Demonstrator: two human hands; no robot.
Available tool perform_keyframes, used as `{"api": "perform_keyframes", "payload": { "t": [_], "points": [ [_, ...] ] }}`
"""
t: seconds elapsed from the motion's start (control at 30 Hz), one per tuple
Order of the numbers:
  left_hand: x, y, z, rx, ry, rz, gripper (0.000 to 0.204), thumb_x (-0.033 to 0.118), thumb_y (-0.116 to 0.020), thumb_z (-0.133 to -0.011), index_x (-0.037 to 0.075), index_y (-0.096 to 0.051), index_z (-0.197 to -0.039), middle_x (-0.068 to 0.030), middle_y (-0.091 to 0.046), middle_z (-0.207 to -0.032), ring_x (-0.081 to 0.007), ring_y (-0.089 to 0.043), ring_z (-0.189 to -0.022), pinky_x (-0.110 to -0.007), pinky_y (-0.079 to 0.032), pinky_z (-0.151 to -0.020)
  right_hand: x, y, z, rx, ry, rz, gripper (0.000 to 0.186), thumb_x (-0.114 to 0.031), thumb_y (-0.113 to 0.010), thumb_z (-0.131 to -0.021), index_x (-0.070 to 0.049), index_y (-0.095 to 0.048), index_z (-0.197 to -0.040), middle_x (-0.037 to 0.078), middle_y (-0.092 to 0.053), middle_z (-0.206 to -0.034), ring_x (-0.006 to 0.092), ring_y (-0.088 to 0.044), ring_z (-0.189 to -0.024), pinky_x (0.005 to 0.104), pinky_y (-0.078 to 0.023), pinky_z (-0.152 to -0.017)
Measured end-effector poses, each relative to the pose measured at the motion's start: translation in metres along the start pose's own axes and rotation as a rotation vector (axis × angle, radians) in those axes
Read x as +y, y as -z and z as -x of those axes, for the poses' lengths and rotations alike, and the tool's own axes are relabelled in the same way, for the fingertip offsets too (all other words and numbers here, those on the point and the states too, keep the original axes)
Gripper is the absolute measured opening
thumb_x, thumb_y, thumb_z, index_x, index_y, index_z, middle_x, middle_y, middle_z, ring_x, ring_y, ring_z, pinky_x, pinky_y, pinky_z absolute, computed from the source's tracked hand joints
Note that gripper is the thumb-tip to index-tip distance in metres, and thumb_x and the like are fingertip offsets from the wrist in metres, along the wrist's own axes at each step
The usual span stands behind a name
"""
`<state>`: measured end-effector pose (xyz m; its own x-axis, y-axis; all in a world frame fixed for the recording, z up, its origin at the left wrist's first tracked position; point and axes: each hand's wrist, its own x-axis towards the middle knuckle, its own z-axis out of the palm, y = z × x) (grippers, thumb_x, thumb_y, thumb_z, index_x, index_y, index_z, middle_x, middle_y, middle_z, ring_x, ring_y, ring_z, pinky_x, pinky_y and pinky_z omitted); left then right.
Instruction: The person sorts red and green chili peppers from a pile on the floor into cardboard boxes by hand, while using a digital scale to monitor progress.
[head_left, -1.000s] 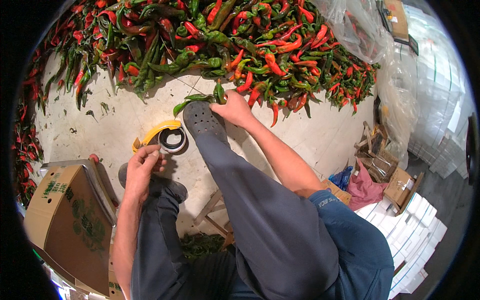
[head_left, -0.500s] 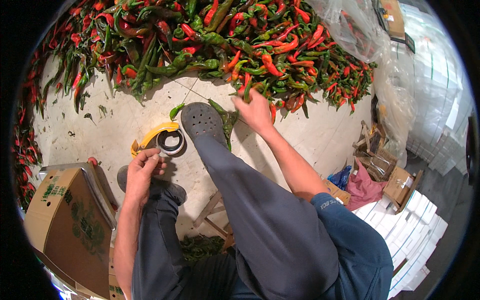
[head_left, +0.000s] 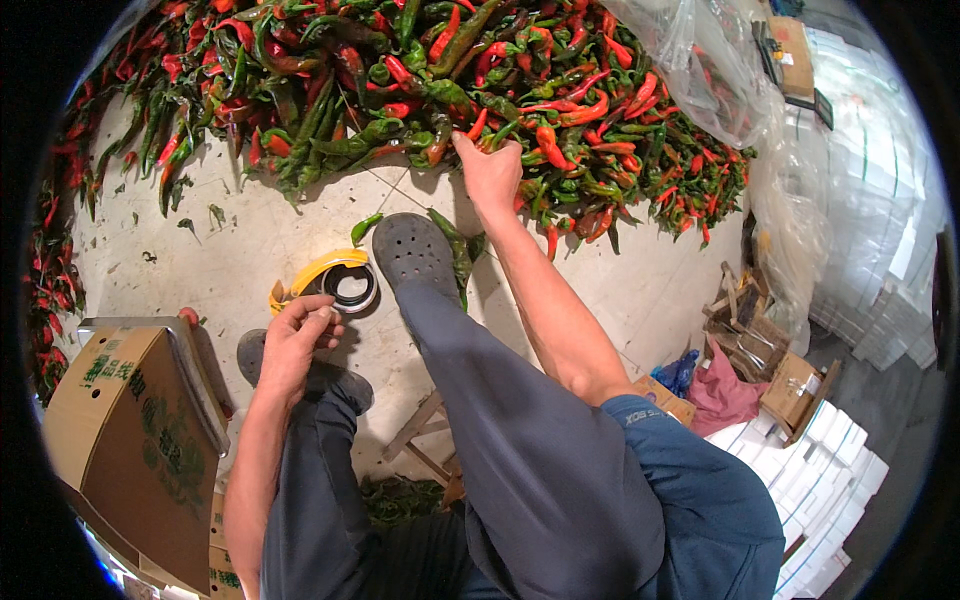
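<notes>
My right hand is closed on a green pepper at the front edge of a big pile of red and green peppers. My left hand is curled above my left leg, thumb against fingers; what it holds, if anything, I cannot make out. Just beyond it lie a yellow tape dispenser and a dark round roll with a silver rim. My right foot, in a grey clog, rests on the floor, with loose green peppers beside it.
A cardboard box stands at lower left beside a metal edge. At right are clear plastic sheeting, wrapped white stacks, small wooden crates, a pink cloth and white boxes. A wooden stool frame shows below my legs.
My right hand has moved forward from beside the clog into the pepper pile, still closed. A green pepper now lies along the clog's right side. My left hand stays curled in nearly the same place.
</notes>
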<state>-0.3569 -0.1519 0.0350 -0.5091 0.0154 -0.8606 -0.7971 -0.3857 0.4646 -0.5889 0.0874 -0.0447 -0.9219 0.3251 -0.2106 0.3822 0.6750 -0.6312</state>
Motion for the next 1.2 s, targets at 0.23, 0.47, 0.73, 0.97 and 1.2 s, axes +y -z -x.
{"api": "perform_keyframes", "payload": {
  "t": [0.23, 0.47, 0.73, 0.97, 1.2],
  "points": [
    [-0.005, 0.004, -0.004, -0.008, 0.000, -0.003, 0.028, 0.019, -0.059, -0.101, 0.001, -0.061, -0.122, -0.0064, -0.067, -0.100, -0.0146, -0.066, -0.088, -0.028, -0.054, -0.076, -0.004, -0.016, 0.007, 0.066, -0.112, -0.100, 0.046, -0.022, -0.075, -0.074, 0.006, -0.053, -0.103, 0.027, -0.068, -0.094, 0.0438, -0.067, -0.091, 0.0479, -0.050, -0.085],
    [-0.002, 0.007, -0.002, 0.029, -0.008, 0.027, 0.027, 0.018, -0.058, -0.101, 0.000, -0.061, -0.122, -0.0069, -0.066, -0.099, -0.0137, -0.065, -0.086, -0.026, -0.053, -0.075, 0.028, 0.022, 0.029, -0.581, 0.077, -0.049, 0.032, -0.027, -0.072, -0.076, -0.001, -0.069, -0.094, 0.011, -0.071, -0.083, 0.0205, -0.067, -0.078, 0.0349, -0.053, -0.076],
    [-0.007, 0.008, -0.001, 0.031, 0.022, 0.053, 0.028, 0.018, -0.058, -0.101, -0.001, -0.060, -0.123, -0.0075, -0.066, -0.100, -0.0139, -0.065, -0.086, -0.027, -0.053, -0.074, -0.017, 0.030, -0.013, -0.339, 0.503, 0.479, 0.031, -0.025, -0.070, -0.075, 0.000, -0.069, -0.095, 0.019, -0.071, -0.090, 0.0391, -0.065, -0.091, 0.0492, -0.053, -0.081],
    [-0.004, 0.009, -0.003, 0.024, 0.018, 0.066, 0.029, 0.017, -0.057, -0.101, -0.001, -0.060, -0.123, -0.0080, -0.066, -0.101, -0.0142, -0.065, -0.087, -0.027, -0.053, -0.074, -0.028, 0.001, -0.016, -0.334, 0.559, 0.618, 0.030, -0.018, -0.072, -0.076, 0.002, -0.063, -0.096, 0.020, -0.070, -0.088, 0.0363, -0.068, -0.083, 0.0457, -0.054, -0.080],
    [-0.007, 0.014, 0.001, 0.034, 0.011, 0.063, 0.030, 0.019, -0.058, -0.101, -0.001, -0.060, -0.123, -0.0080, -0.066, -0.101, -0.0139, -0.065, -0.087, -0.027, -0.053, -0.075, -0.031, 0.038, -0.017, -0.943, 0.062, -0.109, 0.032, -0.021, -0.076, -0.074, 0.001, -0.069, -0.096, 0.009, -0.070, -0.085, 0.0160, -0.064, -0.078, 0.0323, -0.050, -0.075]
  ]
}}
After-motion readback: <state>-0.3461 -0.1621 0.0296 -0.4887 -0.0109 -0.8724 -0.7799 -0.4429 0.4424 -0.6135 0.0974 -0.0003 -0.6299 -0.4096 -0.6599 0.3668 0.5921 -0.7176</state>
